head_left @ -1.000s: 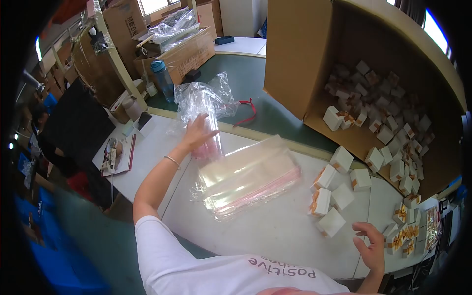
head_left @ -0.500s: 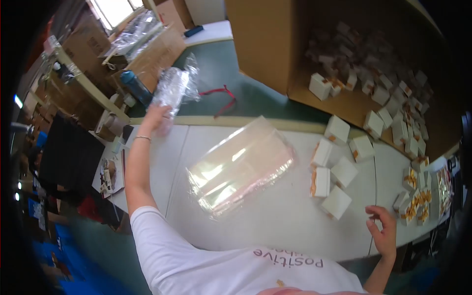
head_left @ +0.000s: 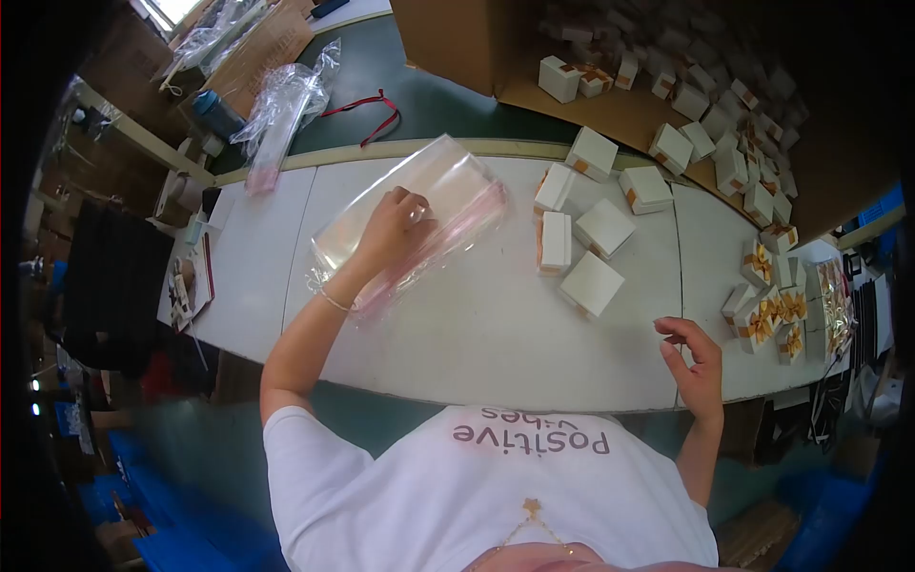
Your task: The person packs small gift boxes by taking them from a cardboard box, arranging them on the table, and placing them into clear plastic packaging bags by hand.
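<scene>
The left hand (head_left: 396, 232) curls over clear, pink-edged rectangular plastic sleeves (head_left: 456, 179) near the far edge of the flat white desk (head_left: 477, 334), perhaps steadying slippery film; its grip is unclear. The right hand (head_left: 694, 367), empty, hovers by the near edge.

The left hand (head_left: 389, 233) is over clear plastic bags (head_left: 454, 198).

A blue bottle (head_left: 219, 115) stands near a brown carton (head_left: 272, 50) (red strip (head_left: 382, 97) lying nearby)
</scene>
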Tool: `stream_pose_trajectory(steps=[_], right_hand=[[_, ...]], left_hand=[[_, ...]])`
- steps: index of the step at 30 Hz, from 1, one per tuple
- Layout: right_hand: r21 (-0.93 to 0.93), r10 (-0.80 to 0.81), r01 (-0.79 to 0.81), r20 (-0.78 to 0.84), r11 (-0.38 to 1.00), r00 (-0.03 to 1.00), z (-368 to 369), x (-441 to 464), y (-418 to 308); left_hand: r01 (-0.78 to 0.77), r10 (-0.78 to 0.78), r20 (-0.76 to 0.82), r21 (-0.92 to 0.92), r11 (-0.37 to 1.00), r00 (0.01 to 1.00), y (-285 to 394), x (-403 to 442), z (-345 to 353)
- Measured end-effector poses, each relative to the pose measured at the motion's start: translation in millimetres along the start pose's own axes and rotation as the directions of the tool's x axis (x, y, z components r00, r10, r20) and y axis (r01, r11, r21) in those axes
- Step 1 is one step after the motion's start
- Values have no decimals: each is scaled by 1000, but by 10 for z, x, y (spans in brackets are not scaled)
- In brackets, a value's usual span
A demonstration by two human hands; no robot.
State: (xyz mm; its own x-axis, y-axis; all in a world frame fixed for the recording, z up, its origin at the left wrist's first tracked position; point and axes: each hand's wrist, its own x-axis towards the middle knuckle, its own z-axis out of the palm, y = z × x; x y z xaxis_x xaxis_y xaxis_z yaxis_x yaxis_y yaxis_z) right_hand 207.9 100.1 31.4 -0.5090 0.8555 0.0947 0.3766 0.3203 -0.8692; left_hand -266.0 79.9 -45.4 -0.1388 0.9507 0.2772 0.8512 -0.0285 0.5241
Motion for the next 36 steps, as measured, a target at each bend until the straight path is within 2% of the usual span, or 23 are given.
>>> stream_pose_trajectory(steps=[1,3,5,7,9,10,12,13,15,16,18,20,21,23,24,25,27,28,29,31,33,35,36], right_hand=[[3,-11,11,6,1000,1000,4,-20,10],[49,-27,25,55,999,998,9,-46,34],[61,-48,43,71,997,996,-9,-96,63],[70,-73,66,94,995,993,-43,-136,86],[82,-67,60,82,995,994,-65,-193,114],[90,-76,68,89,994,993,-81,-216,127],[81,-103,99,45,992,994,-115,-289,152],[84,-110,106,48,991,993,-122,-323,173],[121,-107,103,31,987,994,-115,-381,239],[121,-110,106,32,987,993,-108,-390,257],[177,-61,50,54,983,997,-63,-440,281],[188,-53,36,86,982,995,3,-465,280],[201,-59,35,114,979,992,50,-448,273],[209,-155,120,160,971,975,197,-444,216],[215,-185,141,204,966,961,286,-430,171],[166,-299,266,229,950,926,371,-404,150],[110,-453,443,325,890,830,554,-382,144],[104,-508,511,380,854,773,650,-358,164],[96,-495,500,386,860,778,750,-351,186],[-124,-524,631,449,766,724,925,-316,259],[-239,-500,645,461,725,733,1022,-266,432],[-354,-460,640,473,682,752,1062,-287,506],[-385,-478,654,462,651,747,1076,-305,506]], left_hand=[[5,-5,-10,7,1000,1000,-56,-60,71],[206,-230,-104,-203,957,968,-264,-54,137],[255,-290,-108,-257,932,951,-450,-40,77],[582,-597,119,-435,687,794,-455,99,-160],[476,-535,0,-458,751,845,-881,282,-481],[427,-567,-158,-507,749,808,-888,392,-706],[349,-394,-556,-190,918,732,-1033,681,-1260],[179,-344,-616,-314,932,708,-1039,782,-1546],[111,-238,-781,-213,971,578,-427,847,-1938],[110,-237,-783,-213,971,576,-124,839,-2034],[-44,-189,-674,-312,949,714,437,693,-1964],[23,-132,-422,-254,967,897,858,393,-1550],[127,-213,-279,-295,947,937,1219,147,-1222],[155,-195,-83,-349,924,977,1476,-352,-467],[164,-172,-1,-296,941,985,1610,-564,-173],[146,-137,50,-270,952,989,1704,-746,101],[295,-259,159,-280,914,953,1796,-972,527],[303,-268,156,-284,910,951,1771,-1051,706],[306,-274,146,-287,908,950,1767,-1102,830],[306,-270,166,-261,916,949,1790,-1159,859],[296,-260,175,-227,928,950,1739,-1158,802],[282,-241,157,-351,893,958,1650,-1201,739],[216,-196,103,-263,940,975,1630,-1233,726]])
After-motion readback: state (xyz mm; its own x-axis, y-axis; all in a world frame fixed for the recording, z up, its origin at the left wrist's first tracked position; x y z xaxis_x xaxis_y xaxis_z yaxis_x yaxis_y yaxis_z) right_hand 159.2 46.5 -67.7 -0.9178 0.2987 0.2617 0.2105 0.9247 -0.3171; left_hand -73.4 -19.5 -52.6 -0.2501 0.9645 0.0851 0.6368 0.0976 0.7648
